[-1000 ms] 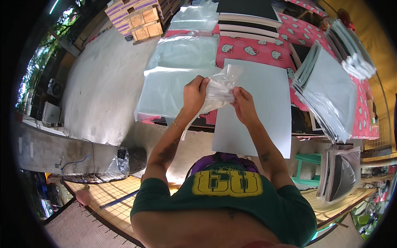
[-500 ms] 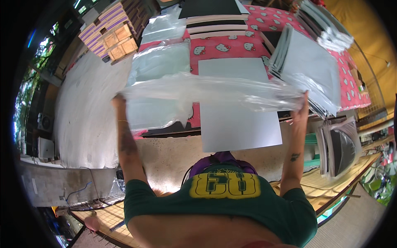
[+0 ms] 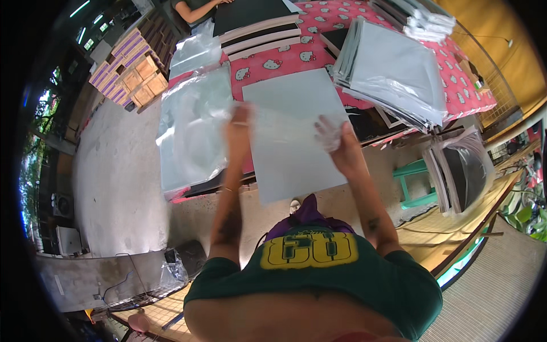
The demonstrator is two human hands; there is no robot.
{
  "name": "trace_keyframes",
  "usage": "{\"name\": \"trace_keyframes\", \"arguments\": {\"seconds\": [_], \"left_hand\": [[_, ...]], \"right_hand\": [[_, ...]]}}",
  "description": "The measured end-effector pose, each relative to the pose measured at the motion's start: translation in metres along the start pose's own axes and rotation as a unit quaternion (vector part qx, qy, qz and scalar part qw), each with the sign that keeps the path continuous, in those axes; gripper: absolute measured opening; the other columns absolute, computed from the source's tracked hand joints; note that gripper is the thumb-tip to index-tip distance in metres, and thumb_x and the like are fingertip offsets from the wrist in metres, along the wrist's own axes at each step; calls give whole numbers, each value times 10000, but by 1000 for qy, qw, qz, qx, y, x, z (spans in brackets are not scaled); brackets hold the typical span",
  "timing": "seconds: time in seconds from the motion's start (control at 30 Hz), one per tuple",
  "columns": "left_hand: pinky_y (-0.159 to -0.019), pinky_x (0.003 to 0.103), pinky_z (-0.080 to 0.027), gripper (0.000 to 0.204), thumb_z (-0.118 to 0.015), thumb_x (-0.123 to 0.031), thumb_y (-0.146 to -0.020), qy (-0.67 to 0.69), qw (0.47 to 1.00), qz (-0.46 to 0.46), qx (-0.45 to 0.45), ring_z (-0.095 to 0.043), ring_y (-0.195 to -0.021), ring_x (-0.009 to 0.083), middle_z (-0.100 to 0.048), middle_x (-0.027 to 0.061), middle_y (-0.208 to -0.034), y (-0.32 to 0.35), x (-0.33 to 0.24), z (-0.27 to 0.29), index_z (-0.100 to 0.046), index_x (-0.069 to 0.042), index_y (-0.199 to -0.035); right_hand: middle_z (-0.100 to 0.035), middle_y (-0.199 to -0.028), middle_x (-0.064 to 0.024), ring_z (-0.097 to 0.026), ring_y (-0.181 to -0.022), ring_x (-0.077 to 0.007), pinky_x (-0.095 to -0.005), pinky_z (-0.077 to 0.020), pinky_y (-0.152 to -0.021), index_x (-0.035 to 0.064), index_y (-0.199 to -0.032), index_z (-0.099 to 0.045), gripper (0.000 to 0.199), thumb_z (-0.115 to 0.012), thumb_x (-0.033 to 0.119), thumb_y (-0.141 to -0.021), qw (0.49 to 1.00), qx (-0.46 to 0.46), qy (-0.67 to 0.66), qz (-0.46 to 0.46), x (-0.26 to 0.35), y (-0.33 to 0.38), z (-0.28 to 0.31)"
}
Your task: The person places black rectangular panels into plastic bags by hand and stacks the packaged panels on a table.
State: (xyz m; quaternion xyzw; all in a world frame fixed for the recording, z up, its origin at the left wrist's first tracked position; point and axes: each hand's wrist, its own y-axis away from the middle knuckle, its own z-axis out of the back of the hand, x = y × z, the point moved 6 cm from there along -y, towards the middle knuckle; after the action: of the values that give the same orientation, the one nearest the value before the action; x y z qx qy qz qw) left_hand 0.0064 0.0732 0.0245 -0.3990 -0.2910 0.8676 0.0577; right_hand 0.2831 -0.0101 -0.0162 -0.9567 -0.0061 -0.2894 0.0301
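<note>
A large pale grey-white sheet [image 3: 296, 165] lies in front of me, its near end reaching past the table's edge. Over the sheet's left edge is my left hand [image 3: 238, 122], smeared by motion, so its fingers cannot be made out. Above the sheet's right part my right hand [image 3: 341, 145] has its fingers spread, palm turned inward. A faint see-through blur lies between the hands and by the right fingers; whether either hand touches film cannot be told. To the left, clear plastic sleeves [image 3: 191, 134] lie in a glossy pile, close to my left hand.
A pink patterned cloth [image 3: 273, 64] covers the table. Black boards [image 3: 253, 20] are stacked at the back, near another person's arm [image 3: 196, 11]. Plastic-wrapped sheets [image 3: 393, 68] lie at right. More wrapped boards [image 3: 458, 176] stand beside a green stool [image 3: 413, 182]. Cartons [image 3: 134, 68] stand far left.
My hands have come inward from far apart. The clear plastic film stretched between them no longer shows stretched across. The view has shifted, and another person's arm appears at the back.
</note>
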Motion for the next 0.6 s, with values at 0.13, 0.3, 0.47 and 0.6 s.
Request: {"name": "trace_keyframes", "arguments": {"seconds": [0.13, 0.3, 0.47, 0.6], "left_hand": [[-603, 231, -425, 68, -535, -50, -848, 259, 961, 40, 84, -523, -647, 82, -568, 5, -693, 62, -51, -54, -597, -20, -851], [-548, 225, -453, 185, -562, -232, -906, 484, 807, 282, 187, -524, -608, 66, -539, -20, -715, 78, -64, -40, -557, -51, -871], [-625, 265, -524, 288, -616, -190, -864, 582, 679, 337, 297, -604, -755, 121, -601, 34, -929, 97, -3, 10, -531, -57, -1105], [-823, 355, -494, 672, -697, -190, -781, 299, 889, -19, 347, -585, -1013, 264, -495, 165, -1247, 49, -59, 42, -348, -72, -1344]], "right_hand": [[-571, -1143, -136, -509, -1126, -289, -443, -395, -975, 64, -1073, -516, 344, -421, 371, -949, 993, 88, -70, -27, -4, 27, -15], [-574, -877, -34, -592, -835, -166, -373, -484, -842, 83, -1127, -496, 275, -513, 266, -922, 994, -24, 46, -100, 17, 69, -21], [-551, -902, -43, -563, -772, -152, -326, -489, -740, 108, -1183, -474, 388, -624, 93, -825, 996, -28, 42, -68, 82, 74, -13], [-536, -877, -15, -499, -725, -126, -277, -439, -669, 91, -1073, -538, 286, -631, 60, -804, 869, 271, 396, -123, 97, 64, -38]]}}
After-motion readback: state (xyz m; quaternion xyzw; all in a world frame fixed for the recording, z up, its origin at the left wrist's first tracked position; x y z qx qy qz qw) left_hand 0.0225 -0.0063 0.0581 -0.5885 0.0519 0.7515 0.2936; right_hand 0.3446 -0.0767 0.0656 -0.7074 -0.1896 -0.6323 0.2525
